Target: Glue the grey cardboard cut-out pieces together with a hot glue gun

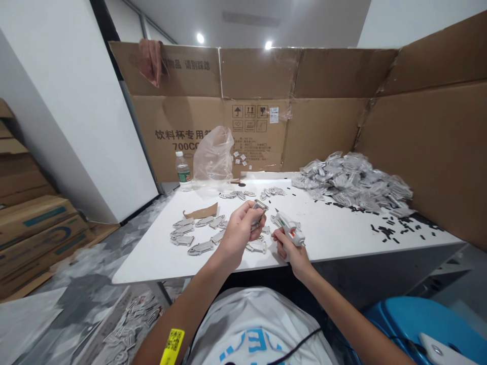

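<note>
Pinching a small grey piece (261, 205) between thumb and fingers, the left hand (241, 225) holds it up over the white table (342, 241), one end poking out past the grip — presumably so that end can be reached. The right hand (294, 256) is clamped round a white tool (299, 237) (glue gun, by the look of it), its tip angled forward and leftward, near the piece but apart from it; a grip on the body likely gives control of aim. Flat grey parts (201, 247) lie spread near the left hand, probably for easy reach. Plastic-wrapped heap (353, 182) sits back right, seemingly out of the hands' way — black bits (388, 232) scattered before it, no clear order. Cardboard panels (323, 121) stand behind, perhaps as a screen.
</note>
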Tool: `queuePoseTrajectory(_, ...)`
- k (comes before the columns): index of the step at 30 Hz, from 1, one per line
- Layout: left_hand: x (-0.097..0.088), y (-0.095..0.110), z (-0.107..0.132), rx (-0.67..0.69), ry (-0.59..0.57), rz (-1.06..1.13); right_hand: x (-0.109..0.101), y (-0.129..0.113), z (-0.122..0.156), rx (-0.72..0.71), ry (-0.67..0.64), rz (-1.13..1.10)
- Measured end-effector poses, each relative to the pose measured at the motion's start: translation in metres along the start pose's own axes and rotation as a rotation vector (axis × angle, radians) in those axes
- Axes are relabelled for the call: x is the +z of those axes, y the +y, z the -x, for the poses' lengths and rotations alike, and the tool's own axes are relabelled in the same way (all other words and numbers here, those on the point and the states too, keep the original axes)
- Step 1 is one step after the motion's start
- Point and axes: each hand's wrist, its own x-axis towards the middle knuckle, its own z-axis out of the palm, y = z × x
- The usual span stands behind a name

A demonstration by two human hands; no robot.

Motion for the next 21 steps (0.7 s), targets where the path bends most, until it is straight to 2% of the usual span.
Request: queuePoseTrajectory(21, -0.0016, -0.0027, -0.0021, -0.004, -0.002, -0.003, 0.0003, -0.0019, -0.0003, 0.015, 0.012, -0.021)
